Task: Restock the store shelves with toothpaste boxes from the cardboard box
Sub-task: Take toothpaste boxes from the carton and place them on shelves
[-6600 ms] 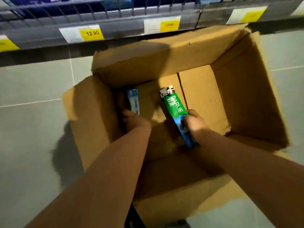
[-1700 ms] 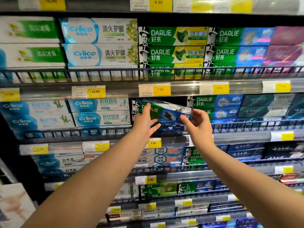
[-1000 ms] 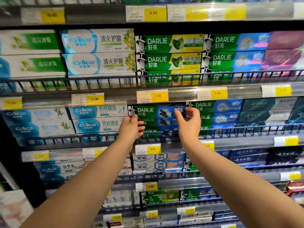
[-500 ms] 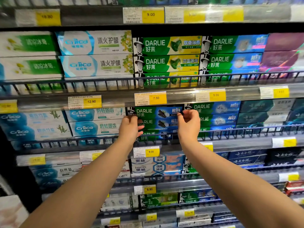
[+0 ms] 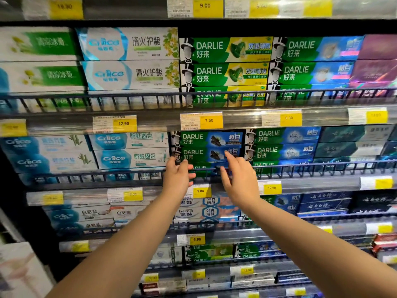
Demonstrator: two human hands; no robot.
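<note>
Toothpaste boxes: the DARLIE stack (image 5: 207, 139) of three long boxes lies flat on the shelf under the 7.50 tag (image 5: 211, 121), faces outward. The lowest box is partly hidden by the rail and the hands.
Print on them: green left half with white "DARLIE 好来" and a top-hat figure, blue right half with "超白" and dark sticks; the small print is unreadable.
Left hand (image 5: 179, 178): holds nothing, fingers loosely together and pointing up at the stack's left end, thumb out to the right. Whether it touches a box, I cannot tell.
Right hand (image 5: 238, 179): spread, grips nothing. The forefinger lies over the middle box's blue half and the thumb is down at the rail.
Wire rail (image 5: 322, 164): dark metal fence with short uprights, running along the shelf's front edge.
Left neighbours: white and blue boxes (image 5: 129, 141) marked "防蛀固齿", glossy card.
Right neighbours: more DARLIE boxes (image 5: 281, 136), green and blue, marked "超白".
Shelf above: green and yellow DARLIE boxes (image 5: 225, 49) marked "双重薄荷", beside white boxes (image 5: 129, 44) marked "清火护龈".
Other tags: yellow and white, behind clear strips: 12.90 (image 5: 124, 123), 9.00 (image 5: 289, 118), and 9.00 (image 5: 200, 191) just below the hands.
Shelf below: heimei boxes (image 5: 193, 212) marked "黑妹".
</note>
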